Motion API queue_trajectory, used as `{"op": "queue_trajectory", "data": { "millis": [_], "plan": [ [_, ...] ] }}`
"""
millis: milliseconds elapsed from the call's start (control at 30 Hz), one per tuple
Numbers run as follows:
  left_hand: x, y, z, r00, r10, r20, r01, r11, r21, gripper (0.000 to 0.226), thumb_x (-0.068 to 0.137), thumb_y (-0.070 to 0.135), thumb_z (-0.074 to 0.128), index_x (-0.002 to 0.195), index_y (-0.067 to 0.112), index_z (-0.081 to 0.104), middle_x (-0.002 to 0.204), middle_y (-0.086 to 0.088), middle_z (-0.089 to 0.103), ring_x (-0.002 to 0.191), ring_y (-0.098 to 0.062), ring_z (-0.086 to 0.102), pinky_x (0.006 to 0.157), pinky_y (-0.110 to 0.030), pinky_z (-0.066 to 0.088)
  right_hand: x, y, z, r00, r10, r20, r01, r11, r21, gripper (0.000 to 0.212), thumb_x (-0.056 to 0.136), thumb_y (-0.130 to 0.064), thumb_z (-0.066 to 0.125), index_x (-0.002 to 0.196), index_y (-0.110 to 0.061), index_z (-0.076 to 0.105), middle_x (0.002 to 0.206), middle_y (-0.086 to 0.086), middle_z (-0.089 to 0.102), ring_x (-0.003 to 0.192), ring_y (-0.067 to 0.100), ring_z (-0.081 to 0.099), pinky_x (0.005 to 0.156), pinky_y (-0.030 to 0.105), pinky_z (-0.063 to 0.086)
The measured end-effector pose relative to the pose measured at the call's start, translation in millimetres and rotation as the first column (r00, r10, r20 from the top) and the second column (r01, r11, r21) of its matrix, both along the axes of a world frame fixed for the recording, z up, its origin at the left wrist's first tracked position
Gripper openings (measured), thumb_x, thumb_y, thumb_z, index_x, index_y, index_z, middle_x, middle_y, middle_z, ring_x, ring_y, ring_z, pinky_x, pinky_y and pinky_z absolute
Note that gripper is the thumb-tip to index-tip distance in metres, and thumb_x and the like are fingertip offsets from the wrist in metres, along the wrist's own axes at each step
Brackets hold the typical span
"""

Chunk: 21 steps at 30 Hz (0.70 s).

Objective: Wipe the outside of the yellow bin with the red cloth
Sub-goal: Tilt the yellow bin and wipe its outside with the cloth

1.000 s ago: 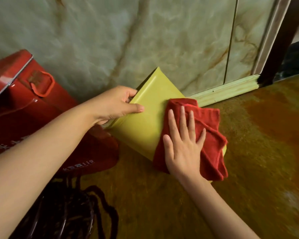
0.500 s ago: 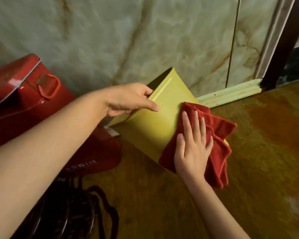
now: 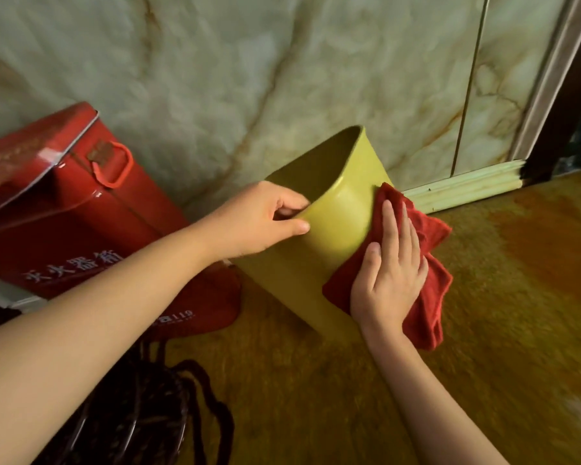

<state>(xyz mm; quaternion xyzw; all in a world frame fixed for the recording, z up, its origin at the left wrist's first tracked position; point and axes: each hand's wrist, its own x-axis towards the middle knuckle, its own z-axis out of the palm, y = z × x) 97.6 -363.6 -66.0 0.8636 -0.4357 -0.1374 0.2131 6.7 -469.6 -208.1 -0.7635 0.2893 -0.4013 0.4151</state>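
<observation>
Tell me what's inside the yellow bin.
The yellow bin tilts with its mouth facing away; only a strip of bare inner wall shows. The left hand grips the rim. Its bottom is hidden.

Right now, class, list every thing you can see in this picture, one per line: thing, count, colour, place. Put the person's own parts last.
yellow bin: one, yellow, on the floor by the wall, tilted, mouth facing left
red cloth: one, red, pressed to the bin's right outer side
red metal box: one, red with white lettering, left, against the wall
dark cords: a tangle, dark, bottom left on the floor
wall: one, pale green marble
skirting board: one, pale green, at the wall's foot
floor: one, orange-brown
left hand: one, gripping the bin's rim
right hand: one, flat on the cloth
</observation>
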Motion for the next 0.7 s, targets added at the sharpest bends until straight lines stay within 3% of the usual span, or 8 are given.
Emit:
{"op": "queue_trajectory", "data": {
  "millis": [67,167,267,400,533,600,667,700],
  "plan": [
    [-0.1,-20.4,3.3,0.996,-0.037,0.082,0.038,0.999,-0.012,0.023,0.079,0.017,0.057,0.060,0.004,0.051,0.057,-0.019,0.050,0.061,-0.005,0.037,0.058,-0.027,0.029,15.4,0.8,9.2,0.996,0.021,0.092,-0.026,0.998,0.057,0.054,0.089,-0.040,0.019,0.142,-0.035,0.026,0.153,-0.005,0.030,0.138,0.011,0.026,0.110,0.047,0.020],
    [3.0,-29.9,-8.3,0.979,-0.024,0.202,0.023,1.000,0.010,0.032,0.076,0.013,0.057,0.053,0.011,0.037,0.050,0.000,0.027,0.054,-0.006,0.024,0.050,-0.028,0.017,36.2,-6.2,1.2,0.962,0.174,0.213,-0.235,0.921,0.312,0.056,0.087,-0.040,0.020,0.143,-0.036,0.023,0.152,-0.012,0.026,0.139,0.005,0.021,0.115,0.049,0.017],
    [1.8,-26.1,-39.2,0.978,-0.017,0.209,0.008,0.999,0.046,0.030,0.077,0.013,0.056,0.055,0.010,0.037,0.048,0.002,0.026,0.054,-0.008,0.026,0.051,-0.029,0.019,36.7,-10.6,-20.6,0.917,0.325,0.232,-0.399,0.777,0.487,0.068,0.078,-0.032,0.026,0.143,-0.042,0.012,0.150,-0.021,0.018,0.140,0.003,0.014,0.117,0.049,0.013],
    [-6.9,-50.0,-54.7,0.986,-0.074,0.152,0.068,0.997,0.046,0.026,0.079,0.013,0.053,0.056,0.006,0.042,0.050,0.001,0.032,0.050,-0.011,0.028,0.050,-0.027,0.021,17.8,-28.7,-22.9,0.896,0.333,0.293,-0.443,0.651,0.617,0.077,0.072,-0.024,0.030,0.145,-0.039,0.008,0.156,-0.007,0.016,0.140,0.012,0.021,0.116,0.038,0.021],
    [-8.3,-47.3,-57.9,0.992,-0.056,0.109,0.050,0.997,0.061,0.031,0.079,0.019,0.055,0.053,0.011,0.040,0.052,0.004,0.032,0.053,-0.006,0.029,0.051,-0.021,0.023,2.6,-36.4,-23.0,0.852,0.452,0.262,-0.515,0.636,0.575,0.075,0.078,-0.023,0.033,0.145,-0.040,0.002,0.158,-0.008,0.008,0.141,0.012,0.017,0.118,0.042,0.018],
    [-8.7,-33.4,-55.3,0.994,0.037,0.102,-0.039,0.999,0.017,0.014,0.077,0.023,0.061,0.077,0.010,0.066,0.073,0.009,0.055,0.071,-0.001,0.047,0.069,-0.018,0.038,-2.7,-36.7,-23.5,0.803,0.545,0.241,-0.576,0.609,0.545,0.074,0.085,-0.022,0.038,0.144,-0.043,-0.001,0.158,-0.013,0.004,0.141,0.006,0.013,0.119,0.040,0.016],
    [-25.5,-13.1,-51.3,0.962,0.163,0.218,-0.128,0.978,-0.167,0.039,0.075,0.022,0.066,0.114,0.019,0.061,0.109,0.014,0.056,0.105,0.003,0.050,0.092,-0.006,0.035,-6.7,-37.1,-24.6,0.745,0.624,0.236,-0.637,0.559,0.531,0.073,0.092,-0.018,0.042,0.143,-0.044,-0.004,0.155,-0.018,0.001,0.138,-0.004,0.009,0.118,0.035,0.013],
    [-38.8,-2.6,-54.2,0.915,0.248,0.318,-0.135,0.932,-0.336,0.042,0.076,0.020,0.066,0.117,0.016,0.058,0.114,0.012,0.054,0.110,0.002,0.049,0.095,-0.006,0.034,-9.1,-37.1,-25.2,0.723,0.652,0.227,-0.657,0.548,0.518,0.074,0.094,-0.016,0.043,0.143,-0.042,-0.006,0.152,-0.021,0.001,0.131,-0.014,0.007,0.116,0.029,0.012]
  ]
}}
